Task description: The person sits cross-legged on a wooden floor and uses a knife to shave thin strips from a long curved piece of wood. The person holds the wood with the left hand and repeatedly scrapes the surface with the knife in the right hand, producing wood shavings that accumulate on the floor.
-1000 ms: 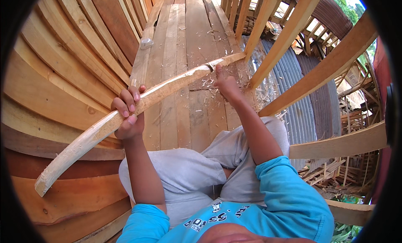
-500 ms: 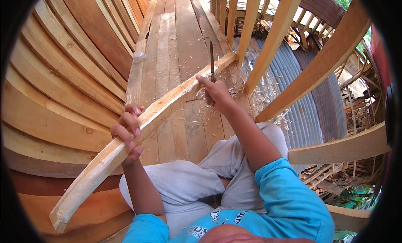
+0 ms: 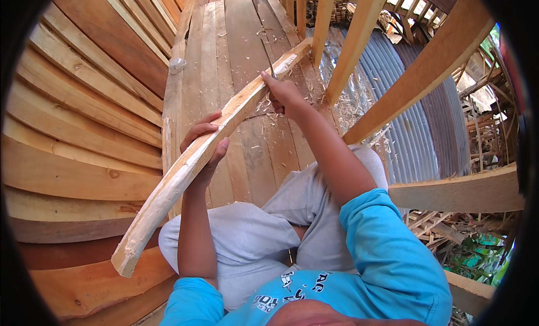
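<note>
A long, slightly curved piece of wood (image 3: 174, 171), pale and freshly shaved along one edge, slants from the lower left up to the far right. Around its middle my left hand (image 3: 206, 143) is closed, fingers over the left side and thumb on the right. Farther up, my right hand (image 3: 285, 96) grips a knife (image 3: 268, 56) with a long, thin, dark blade. That blade crosses the wood's edge, pointing away from me; its handle is mostly hidden in my fist. The wood's far end lies close to an upright railing post.
Plank flooring (image 3: 252, 149) scattered with wood shavings runs ahead of me. Boards (image 3: 84, 135) stand along the left. Upright railing posts (image 3: 351, 39) rise at the right, with corrugated metal sheets (image 3: 393, 101) beyond them. A small clear object (image 3: 177, 65) sits by the boards.
The wood has shifted up and to the right, its near end rising. My left hand now grips it farther along. The knife's blade has tilted left, and my right hand has moved slightly away from me.
</note>
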{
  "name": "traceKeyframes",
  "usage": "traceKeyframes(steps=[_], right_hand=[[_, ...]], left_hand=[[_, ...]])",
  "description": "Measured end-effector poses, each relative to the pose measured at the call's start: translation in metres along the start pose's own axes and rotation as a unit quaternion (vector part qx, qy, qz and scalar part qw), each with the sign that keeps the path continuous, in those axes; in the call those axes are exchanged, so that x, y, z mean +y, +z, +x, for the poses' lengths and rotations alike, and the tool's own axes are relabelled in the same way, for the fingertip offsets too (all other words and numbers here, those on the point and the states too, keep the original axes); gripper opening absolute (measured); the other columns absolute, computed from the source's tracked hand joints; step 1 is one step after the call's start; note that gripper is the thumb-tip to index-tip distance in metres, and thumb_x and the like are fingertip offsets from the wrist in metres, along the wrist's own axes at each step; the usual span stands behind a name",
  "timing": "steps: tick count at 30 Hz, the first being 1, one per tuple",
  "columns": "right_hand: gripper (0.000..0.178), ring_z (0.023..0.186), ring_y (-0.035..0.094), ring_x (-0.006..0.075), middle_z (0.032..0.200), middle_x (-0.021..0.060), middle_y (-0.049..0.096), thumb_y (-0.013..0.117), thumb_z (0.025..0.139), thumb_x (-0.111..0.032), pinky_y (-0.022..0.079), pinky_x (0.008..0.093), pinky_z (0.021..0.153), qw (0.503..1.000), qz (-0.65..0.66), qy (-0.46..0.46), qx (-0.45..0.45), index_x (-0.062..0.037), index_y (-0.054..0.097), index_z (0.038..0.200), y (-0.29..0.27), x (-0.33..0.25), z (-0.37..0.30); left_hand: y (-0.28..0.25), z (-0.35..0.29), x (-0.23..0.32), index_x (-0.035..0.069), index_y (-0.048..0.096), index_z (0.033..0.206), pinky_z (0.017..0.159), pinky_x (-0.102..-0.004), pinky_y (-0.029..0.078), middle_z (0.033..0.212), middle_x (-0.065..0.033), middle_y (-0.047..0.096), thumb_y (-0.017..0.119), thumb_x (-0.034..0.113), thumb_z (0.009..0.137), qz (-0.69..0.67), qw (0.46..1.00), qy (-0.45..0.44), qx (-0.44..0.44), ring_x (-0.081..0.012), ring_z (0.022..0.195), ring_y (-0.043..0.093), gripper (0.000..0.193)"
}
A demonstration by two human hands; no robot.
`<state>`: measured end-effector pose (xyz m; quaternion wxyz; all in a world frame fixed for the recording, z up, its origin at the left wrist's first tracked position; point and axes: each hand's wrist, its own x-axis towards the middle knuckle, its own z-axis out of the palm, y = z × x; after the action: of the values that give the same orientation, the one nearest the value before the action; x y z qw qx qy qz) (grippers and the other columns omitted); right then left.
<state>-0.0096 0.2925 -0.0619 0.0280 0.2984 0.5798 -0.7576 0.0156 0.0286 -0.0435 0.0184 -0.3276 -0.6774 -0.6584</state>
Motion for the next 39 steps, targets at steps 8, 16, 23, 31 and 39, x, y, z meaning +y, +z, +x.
traceKeyframes(steps=[8, 16, 23, 31, 39], right_hand=[[0.054, 0.039, 0.035, 0.0076, 0.051, -0.0044, 0.040, 0.077, 0.082, -0.053, 0.025, 0.0271, 0.038, 0.991, -0.070, -0.108, 0.039, -0.0004, 0.066, 0.073, -0.003, 0.005, 0.004], [0.055, 0.038, 0.031, 0.0076, 0.050, -0.0053, 0.036, 0.076, 0.083, -0.053, 0.022, 0.0272, 0.039, 0.994, -0.035, -0.099, -0.019, -0.0016, 0.061, 0.071, 0.001, 0.005, 0.002], [0.051, 0.039, 0.034, 0.0070, 0.051, -0.0046, 0.038, 0.075, 0.086, -0.051, 0.022, 0.0260, 0.038, 0.995, -0.036, -0.091, -0.031, -0.0026, 0.059, 0.079, 0.001, 0.005, 0.012], [0.040, 0.043, 0.040, 0.0077, 0.065, 0.0058, 0.059, 0.073, 0.090, -0.040, 0.026, 0.0252, 0.039, 0.994, 0.058, -0.054, -0.077, -0.0033, 0.057, 0.085, 0.020, 0.012, -0.017], [0.036, 0.047, 0.041, 0.0080, 0.065, 0.0018, 0.051, 0.075, 0.089, -0.034, 0.027, 0.0256, 0.040, 0.981, 0.145, -0.091, -0.088, -0.0043, 0.055, 0.084, 0.025, 0.007, -0.009]], left_hand=[[0.006, 0.008, 0.006, 0.012, 0.057, 0.106, 0.112, -0.0439, 0.040, 0.131, -0.0154, 0.061, 0.070, 0.001, 0.082, 0.004, 0.998, 0.047, -0.032, -0.0290, 0.131, 0.052, 0.030], [0.005, 0.001, 0.014, 0.011, 0.055, 0.106, 0.114, -0.0470, 0.038, 0.129, -0.0145, 0.061, 0.068, -0.002, 0.084, 0.001, 0.998, 0.051, -0.022, -0.0328, 0.135, 0.049, 0.029], [0.003, 0.002, 0.007, 0.012, 0.054, 0.105, 0.115, -0.0478, 0.037, 0.129, -0.0132, 0.060, 0.067, -0.002, 0.084, -0.010, 0.999, 0.038, -0.016, -0.0346, 0.136, 0.048, 0.028], [0.003, -0.003, 0.001, 0.011, 0.052, 0.114, 0.115, -0.0466, 0.038, 0.134, -0.0145, 0.055, 0.067, 0.002, 0.085, -0.017, 1.000, 0.014, 0.000, -0.0316, 0.137, 0.047, 0.034], [0.039, -0.009, 0.020, 0.010, 0.032, 0.147, 0.121, -0.0489, 0.028, 0.157, -0.0125, 0.031, 0.061, 0.009, 0.085, -0.185, 0.952, 0.024, 0.242, -0.0282, 0.148, 0.030, 0.068]])
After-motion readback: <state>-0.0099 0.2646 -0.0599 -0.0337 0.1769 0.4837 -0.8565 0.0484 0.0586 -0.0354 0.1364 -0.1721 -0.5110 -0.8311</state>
